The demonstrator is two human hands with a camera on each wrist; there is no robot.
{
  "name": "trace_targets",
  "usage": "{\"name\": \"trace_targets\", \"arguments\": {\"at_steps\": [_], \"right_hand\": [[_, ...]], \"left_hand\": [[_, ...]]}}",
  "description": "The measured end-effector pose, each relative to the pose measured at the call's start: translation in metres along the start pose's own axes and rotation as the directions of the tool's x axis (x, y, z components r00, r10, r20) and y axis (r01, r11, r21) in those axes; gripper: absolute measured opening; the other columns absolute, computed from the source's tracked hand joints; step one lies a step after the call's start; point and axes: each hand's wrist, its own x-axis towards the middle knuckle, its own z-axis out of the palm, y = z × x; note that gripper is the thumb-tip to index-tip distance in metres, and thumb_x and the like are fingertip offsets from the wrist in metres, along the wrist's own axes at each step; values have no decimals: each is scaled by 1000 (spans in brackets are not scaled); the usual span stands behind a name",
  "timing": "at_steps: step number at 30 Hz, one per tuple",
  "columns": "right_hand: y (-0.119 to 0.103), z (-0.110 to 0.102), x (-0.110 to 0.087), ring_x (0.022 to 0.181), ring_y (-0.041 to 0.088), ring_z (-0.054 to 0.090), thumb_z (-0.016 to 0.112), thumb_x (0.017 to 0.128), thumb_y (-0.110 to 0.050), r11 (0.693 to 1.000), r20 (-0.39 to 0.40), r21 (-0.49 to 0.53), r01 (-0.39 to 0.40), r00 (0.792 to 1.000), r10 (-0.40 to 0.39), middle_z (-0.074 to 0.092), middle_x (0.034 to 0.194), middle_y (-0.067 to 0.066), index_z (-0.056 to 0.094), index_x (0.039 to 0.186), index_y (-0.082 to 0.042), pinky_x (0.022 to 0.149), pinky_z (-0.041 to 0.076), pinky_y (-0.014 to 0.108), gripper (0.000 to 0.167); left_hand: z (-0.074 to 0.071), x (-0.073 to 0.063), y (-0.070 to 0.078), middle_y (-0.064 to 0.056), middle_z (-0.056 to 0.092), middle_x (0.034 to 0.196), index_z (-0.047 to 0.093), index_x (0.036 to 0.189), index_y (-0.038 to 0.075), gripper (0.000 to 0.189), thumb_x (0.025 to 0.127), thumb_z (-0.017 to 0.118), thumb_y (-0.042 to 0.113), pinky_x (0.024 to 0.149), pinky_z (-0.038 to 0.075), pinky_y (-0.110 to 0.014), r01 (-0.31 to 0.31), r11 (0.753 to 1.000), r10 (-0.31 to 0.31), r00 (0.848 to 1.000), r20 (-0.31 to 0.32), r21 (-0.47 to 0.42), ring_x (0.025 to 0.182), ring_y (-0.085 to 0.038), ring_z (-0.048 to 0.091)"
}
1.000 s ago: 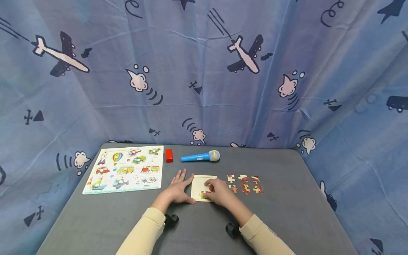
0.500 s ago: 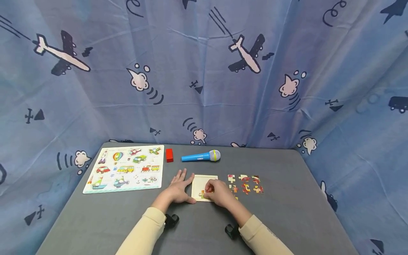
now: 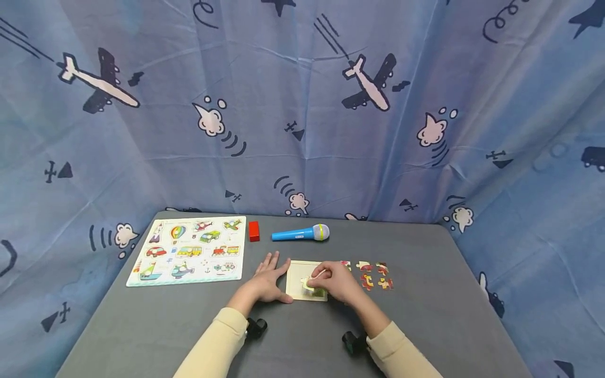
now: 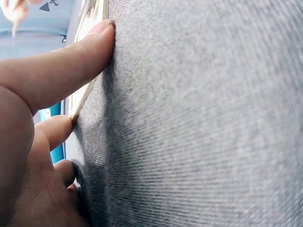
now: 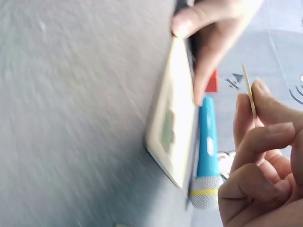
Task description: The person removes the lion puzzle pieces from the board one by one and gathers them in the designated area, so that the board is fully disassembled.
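Observation:
A pale square puzzle tray [image 3: 298, 269] lies on the table between my hands. My left hand [image 3: 266, 285] is spread at its left side, and in the left wrist view the thumb [image 4: 97, 45] and index fingertip touch the tray's edge. Above the tray, my right hand [image 3: 337, 283] pinches a thin jigsaw piece [image 5: 249, 90] between thumb and index finger, seen edge-on in the right wrist view. Its printed face is hidden there. A greenish patch [image 5: 167, 128] shows in the tray near its front right corner, blurred. Several loose jigsaw pieces [image 3: 367, 282] lie to the right, partly covered by the right hand.
A blue toy microphone [image 3: 298, 234] and a red block [image 3: 253, 231] lie behind the tray. At the left is a white picture board [image 3: 189, 251] with vehicles. A patterned curtain [image 3: 302, 131] hangs behind the grey table [image 3: 293, 341].
My right hand has risen off the tray and shifted a little right, with the jigsaw piece in its fingers. The left hand keeps its place at the tray. The head view has shifted slightly.

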Motion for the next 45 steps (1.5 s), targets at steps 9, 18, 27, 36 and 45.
{"name": "trace_targets", "arguments": {"at_steps": [9,18,27,36,45], "right_hand": [[3,-28,-18,61,14,54,81,86,-25,1000,-41,3,-19,999,19,71,76,6,75,92,-9,54,45,28,17],[22,-47,-30,68,13,59,81,87,-26,1000,-86,19,-15,996,16,73,80,2,76,95,-7,60,49,27,22],[48,-64,-44,64,12,58,81,86,-22,1000,-133,-3,-7,991,6,74,80,4,75,94,-3,56,48,26,21],[65,-76,-60,72,18,63,80,87,-24,996,-155,10,-94,983,95,74,81,4,75,98,-4,60,48,28,24],[85,-84,-72,65,14,56,84,83,-25,969,-204,-81,-233,956,213,69,71,1,73,87,-6,59,43,28,22]], "left_hand": [[2,2,-4,-12,1,171,26,161,24,105,77,86,45,126,6,-54,2,1000,-2,1000,-5,13,157,-35,-6],[-2,-5,0,-15,4,170,29,161,20,104,77,86,45,126,8,-55,-4,1000,4,1000,-5,2,157,-37,-3],[-3,-4,1,-16,4,170,29,161,20,105,77,86,45,125,9,-56,-3,1000,3,1000,-7,7,157,-37,-2],[-3,-3,1,-15,4,170,29,161,20,105,77,86,45,126,8,-55,1,1000,-1,1000,-6,7,157,-37,-3],[-4,-6,5,-17,3,170,27,161,17,105,78,86,40,126,7,-55,-16,1000,16,1000,6,-6,157,-37,-5]]}}
